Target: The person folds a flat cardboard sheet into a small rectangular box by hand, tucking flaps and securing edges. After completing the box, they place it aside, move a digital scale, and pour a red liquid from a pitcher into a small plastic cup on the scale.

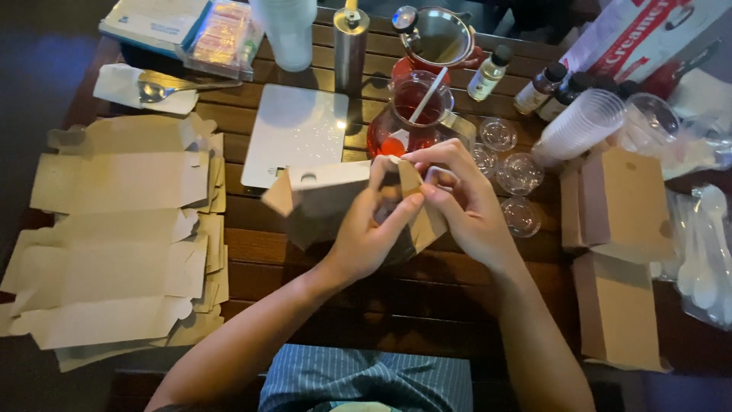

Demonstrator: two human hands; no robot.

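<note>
Centrally, at mid-frame above the dark slatted table, both hands hold a kraft cardboard box. The left hand pinches a flap from below; the right hand pinches its upper edge. Judged light, thin and easily creased: grip along the fold lines. Flat blanks lie stacked at left.

Both forearms are bare all the way up, with no sleeve reaching into sight, and neither the left hand nor the right hand carries a ring, watch, bracelet or glove. The fingernails look short and plain. Lower down, at the lap, the person wears a garment of blue-grey cloth with fine pale stripes running lengthwise, gathered into soft folds
</note>
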